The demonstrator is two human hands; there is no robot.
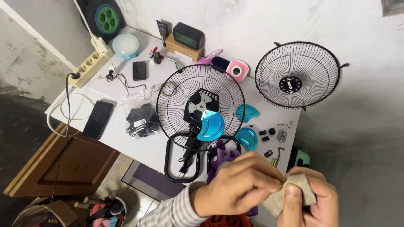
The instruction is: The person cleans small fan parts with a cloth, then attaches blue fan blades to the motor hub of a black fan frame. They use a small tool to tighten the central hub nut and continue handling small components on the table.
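left hand: fingers curled shut, pinching the edge of a small beige cloth low in the view, just off the table's near edge

right hand: thumb pressed on top of the same cloth, fingers wrapped underneath, so both hands grip it

table: white; a rear fan guard on its stand with a blue blade on it, two more blades beside, small dark parts near them

clear bag: black bits inside, can't tell what

front grille: leaning against the wall

Left hand, right hand touching, fingers pinched.
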